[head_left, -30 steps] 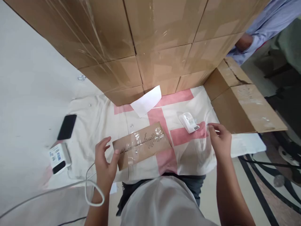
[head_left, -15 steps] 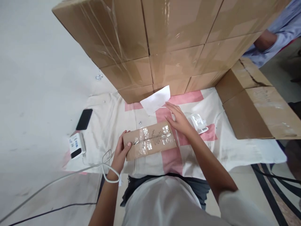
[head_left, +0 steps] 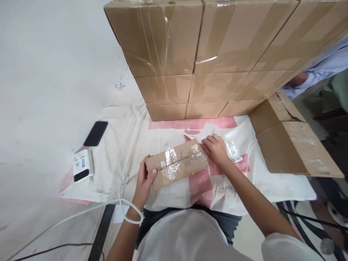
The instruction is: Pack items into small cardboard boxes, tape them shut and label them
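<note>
A small taped cardboard box (head_left: 179,161) with dark scribbled marks lies tilted before me above the cloth. My left hand (head_left: 145,177) grips its left end, thumb on top and fingers behind the edge. At the box's far right corner, my right hand (head_left: 216,148) has its fingers curled and closed on a white paper sheet (head_left: 206,132), which looks smeared by motion; the exact pinch is partly hidden. Just right of that hand sits a white plastic tape dispenser-like object (head_left: 233,151).
Large taped cartons (head_left: 168,88) are stacked behind the cloth-covered table (head_left: 122,145). An open carton (head_left: 282,145) stands at right. A black phone (head_left: 96,133), a white label-bearing device (head_left: 82,165) and a pale cable (head_left: 81,215) are at left. Another person's sleeve (head_left: 323,67) shows at upper right.
My right hand has gone from spread fingers to curled ones. The white paper has come away from the stacked cartons toward the box. The small box's right end has tilted slightly.
</note>
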A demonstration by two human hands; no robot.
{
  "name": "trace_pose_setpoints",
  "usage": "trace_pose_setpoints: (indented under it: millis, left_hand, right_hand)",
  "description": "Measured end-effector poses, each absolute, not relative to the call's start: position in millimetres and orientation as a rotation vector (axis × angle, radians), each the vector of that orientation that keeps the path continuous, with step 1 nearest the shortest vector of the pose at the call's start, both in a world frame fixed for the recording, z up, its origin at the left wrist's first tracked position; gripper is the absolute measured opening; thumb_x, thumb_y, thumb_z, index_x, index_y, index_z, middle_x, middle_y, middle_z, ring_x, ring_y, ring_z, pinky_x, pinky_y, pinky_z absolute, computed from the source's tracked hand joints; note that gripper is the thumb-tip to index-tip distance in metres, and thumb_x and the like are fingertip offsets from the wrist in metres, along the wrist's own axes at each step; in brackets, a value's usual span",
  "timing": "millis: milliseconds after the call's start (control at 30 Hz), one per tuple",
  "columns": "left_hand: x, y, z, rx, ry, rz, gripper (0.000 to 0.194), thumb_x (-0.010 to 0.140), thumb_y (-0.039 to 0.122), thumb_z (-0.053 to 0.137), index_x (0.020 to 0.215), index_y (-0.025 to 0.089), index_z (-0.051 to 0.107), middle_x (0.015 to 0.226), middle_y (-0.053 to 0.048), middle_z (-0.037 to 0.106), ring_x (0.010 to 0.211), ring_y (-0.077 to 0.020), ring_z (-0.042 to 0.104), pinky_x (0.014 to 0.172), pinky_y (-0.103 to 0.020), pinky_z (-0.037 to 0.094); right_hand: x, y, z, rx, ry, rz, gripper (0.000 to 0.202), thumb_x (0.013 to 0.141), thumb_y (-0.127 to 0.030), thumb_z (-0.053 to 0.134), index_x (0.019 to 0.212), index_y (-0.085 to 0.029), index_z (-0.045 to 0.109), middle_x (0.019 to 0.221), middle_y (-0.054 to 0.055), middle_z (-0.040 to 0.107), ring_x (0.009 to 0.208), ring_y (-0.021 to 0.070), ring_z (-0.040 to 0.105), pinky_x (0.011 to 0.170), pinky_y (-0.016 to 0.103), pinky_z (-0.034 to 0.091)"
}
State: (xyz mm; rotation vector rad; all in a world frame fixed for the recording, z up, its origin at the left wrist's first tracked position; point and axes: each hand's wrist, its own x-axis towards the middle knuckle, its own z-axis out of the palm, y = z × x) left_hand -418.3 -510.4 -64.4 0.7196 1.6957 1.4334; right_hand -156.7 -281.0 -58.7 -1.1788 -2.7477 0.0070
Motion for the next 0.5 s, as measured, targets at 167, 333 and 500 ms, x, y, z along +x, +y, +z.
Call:
trace_pose_setpoints:
  millis: [167, 333, 500]
  left_hand:
    - [-422, -511, -71, 0.742, 1.662, 1.453, 0.068, 0.087, 0.058, 0.071, 0.143, 0.025, 0.05, 0.139, -0.009, 0.062, 0.126, -0.0247, 0.061, 0.106, -0.034, 0.05]
    - [-421, -510, -73, 0.745, 1.638, 1.461, 0.068, 0.088, 0.057, 0.07, 0.144, 0.025, 0.05, 0.139, -0.01, 0.062, 0.126, -0.0252, 0.061, 0.107, -0.035, 0.05]
    - [-420, -513, -69, 0.725, 1.689, 1.484, 0.071, 0.084, 0.06, 0.073, 0.141, 0.024, 0.052, 0.142, -0.011, 0.06, 0.128, -0.0281, 0.06, 0.107, -0.037, 0.051]
  right_hand:
    - [-133, -307, -71, -1.273, -2.868, 0.327, 0.027, 0.096, -0.012, 0.053, 0.111, -0.017, 0.075, 0.111, 0.011, 0.074, 0.1, 0.0283, 0.057, 0.085, 0.04, 0.041]
    - [-152, -273, -60, -1.381, -2.781, 0.386, 0.033, 0.098, -0.012, 0.048, 0.116, -0.017, 0.075, 0.12, 0.011, 0.074, 0.11, 0.0272, 0.062, 0.09, 0.036, 0.047]
    - [-196, -215, -60, -1.419, -2.707, 0.441, 0.031, 0.1, -0.018, 0.051, 0.122, -0.016, 0.073, 0.126, 0.013, 0.071, 0.113, 0.0252, 0.065, 0.091, 0.033, 0.049]
